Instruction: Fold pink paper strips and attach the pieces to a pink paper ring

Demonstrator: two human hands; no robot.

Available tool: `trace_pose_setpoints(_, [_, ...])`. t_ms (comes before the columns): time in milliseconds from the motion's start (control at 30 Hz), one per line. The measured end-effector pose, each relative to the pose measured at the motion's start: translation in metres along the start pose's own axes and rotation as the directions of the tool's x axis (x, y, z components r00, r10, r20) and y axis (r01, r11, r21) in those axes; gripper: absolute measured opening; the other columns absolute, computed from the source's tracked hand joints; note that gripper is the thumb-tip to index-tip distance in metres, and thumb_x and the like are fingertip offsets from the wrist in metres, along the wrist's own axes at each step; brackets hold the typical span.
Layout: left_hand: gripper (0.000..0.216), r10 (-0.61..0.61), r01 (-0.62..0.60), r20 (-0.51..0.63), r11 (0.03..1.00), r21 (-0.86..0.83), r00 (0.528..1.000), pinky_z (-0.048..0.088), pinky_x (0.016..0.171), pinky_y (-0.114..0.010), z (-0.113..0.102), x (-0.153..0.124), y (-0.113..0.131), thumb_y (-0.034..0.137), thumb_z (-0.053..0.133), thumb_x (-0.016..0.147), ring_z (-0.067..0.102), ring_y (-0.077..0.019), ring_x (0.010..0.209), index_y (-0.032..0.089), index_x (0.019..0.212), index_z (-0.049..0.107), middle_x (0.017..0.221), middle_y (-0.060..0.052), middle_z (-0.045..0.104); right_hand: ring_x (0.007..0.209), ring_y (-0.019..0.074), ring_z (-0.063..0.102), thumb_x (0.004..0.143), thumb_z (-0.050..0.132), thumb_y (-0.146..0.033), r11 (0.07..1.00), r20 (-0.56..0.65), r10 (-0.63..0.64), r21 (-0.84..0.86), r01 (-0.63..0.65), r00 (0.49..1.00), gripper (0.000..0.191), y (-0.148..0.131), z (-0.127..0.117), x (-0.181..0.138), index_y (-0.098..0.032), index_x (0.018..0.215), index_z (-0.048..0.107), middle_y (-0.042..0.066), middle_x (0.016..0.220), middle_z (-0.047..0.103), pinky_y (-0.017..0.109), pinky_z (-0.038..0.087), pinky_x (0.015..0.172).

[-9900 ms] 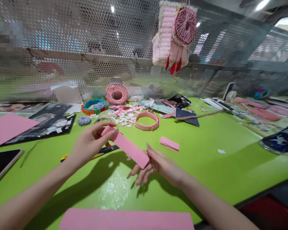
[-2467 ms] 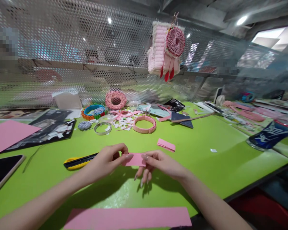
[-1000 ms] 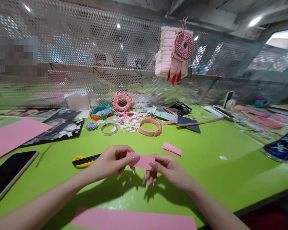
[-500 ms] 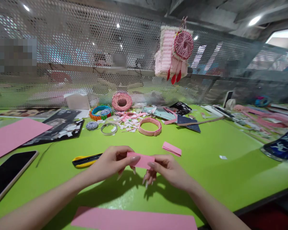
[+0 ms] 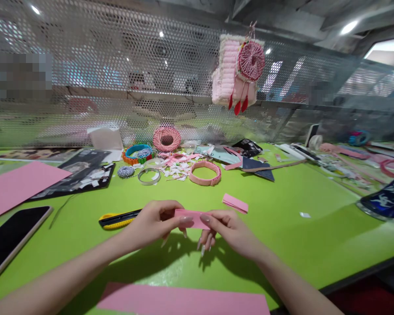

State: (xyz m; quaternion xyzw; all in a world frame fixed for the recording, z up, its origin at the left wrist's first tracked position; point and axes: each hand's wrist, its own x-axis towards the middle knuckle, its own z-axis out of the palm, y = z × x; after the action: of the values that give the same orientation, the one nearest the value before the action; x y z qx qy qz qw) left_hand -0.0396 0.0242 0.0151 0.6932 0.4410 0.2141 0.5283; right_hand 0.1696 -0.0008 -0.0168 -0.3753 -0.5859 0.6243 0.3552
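the person's left hand (image 5: 153, 223) and right hand (image 5: 228, 232) hold a strip of pink paper (image 5: 191, 218) up over the green tabletop (image 5: 315, 249), the fingers (image 5: 205, 239) of each hand pinched closed on either end of it, thumbs on top. just left of the left hand lies a yellow utility knife (image 5: 118, 220). beyond the right hand sits a folded pink paper piece (image 5: 235, 203), and a pink paper sheet (image 5: 184, 298) lies below both hands, nearer the person.

Lime-green table (image 5: 302, 245), pink paper sheet (image 5: 19, 188), folded pink strip (image 5: 235, 203) (nr. center), yellow utility knife (image 5: 116, 220), smartphone (image 5: 13, 240), pink woven ring (image 5: 205, 173)
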Motion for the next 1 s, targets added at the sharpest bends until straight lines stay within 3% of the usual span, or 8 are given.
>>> trace_pose_setpoints(300, [0.036, -0.03, 0.029, -0.021, 0.996, -0.079, 0.999, 0.036, 0.036, -0.016, 0.004, 0.002, -0.011, 0.05, 0.06, 0.081, 0.05, -0.0073, 0.037, 0.015, 0.074, 0.06, 0.058, 0.0, 0.067, 0.045, 0.0121, 0.064, 0.083, 0.057, -0.055, 0.995, -0.02, 0.053, 0.087, -0.051, 0.998, 0.045, 0.003, 0.006, 0.003, -0.011, 0.075, 0.063, 0.007, 0.059, 0.071, 0.022, 0.051, 0.047])
trace_pose_setpoints(567, [0.037, -0.103, 0.1, -0.011, 0.985, -0.139, 0.995, 0.032, 0.032, -0.015, 0.002, 0.003, -0.005, 0.053, 0.064, 0.077, 0.044, -0.0062, 0.031, 0.016, 0.073, 0.057, 0.046, 0.004, 0.06, 0.041, 0.0124, 0.062, 0.082, 0.057, -0.057, 0.994, -0.067, 0.058, 0.092, -0.052, 0.996, 0.046, 0.004, 0.011, 0.001, -0.013, 0.071, 0.059, 0.006, 0.055, 0.069, 0.021, 0.049, 0.043])
trace_pose_setpoints(667, [0.039, -0.074, 0.062, -0.075, 0.988, -0.145, 0.994, 0.026, 0.031, -0.014, 0.003, 0.004, -0.007, 0.055, 0.062, 0.078, 0.04, -0.0052, 0.029, 0.017, 0.071, 0.056, 0.04, 0.007, 0.053, 0.041, 0.0124, 0.062, 0.083, 0.056, -0.057, 0.996, -0.086, 0.042, 0.084, -0.035, 0.995, 0.046, 0.005, 0.011, 0.001, -0.013, 0.069, 0.059, 0.006, 0.054, 0.068, 0.021, 0.049, 0.043])
trace_pose_setpoints(800, [0.039, -0.037, 0.034, -0.012, 0.982, -0.183, 0.999, 0.029, 0.034, -0.015, 0.005, 0.004, -0.01, 0.055, 0.057, 0.081, 0.042, -0.0057, 0.031, 0.016, 0.076, 0.057, 0.046, 0.004, 0.059, 0.042, 0.0126, 0.062, 0.083, 0.056, -0.057, 0.998, -0.103, 0.023, 0.055, -0.018, 0.994, 0.046, 0.006, 0.01, 0.001, -0.013, 0.07, 0.059, 0.005, 0.055, 0.068, 0.022, 0.049, 0.044])
trace_pose_setpoints(933, [0.039, 0.022, -0.041, -0.133, 0.989, -0.14, 0.991, 0.031, 0.037, -0.016, 0.007, 0.005, -0.013, 0.054, 0.054, 0.083, 0.041, -0.0057, 0.034, 0.016, 0.072, 0.056, 0.04, 0.008, 0.048, 0.041, 0.0127, 0.061, 0.083, 0.055, -0.058, 0.999, -0.122, 0.021, 0.044, -0.016, 0.992, 0.047, 0.007, 0.01, 0.003, -0.013, 0.069, 0.059, 0.005, 0.054, 0.067, 0.023, 0.05, 0.045])
trace_pose_setpoints(1000, [0.039, 0.022, -0.04, -0.138, 0.991, -0.127, 0.99, 0.031, 0.039, -0.016, 0.007, 0.006, -0.013, 0.053, 0.054, 0.083, 0.041, -0.0056, 0.035, 0.016, 0.071, 0.057, 0.041, 0.007, 0.048, 0.042, 0.0128, 0.061, 0.083, 0.055, -0.058, 0.999, -0.141, 0.017, 0.031, -0.012, 0.99, 0.047, 0.008, 0.011, 0.003, -0.013, 0.068, 0.059, 0.005, 0.054, 0.067, 0.023, 0.05, 0.044])
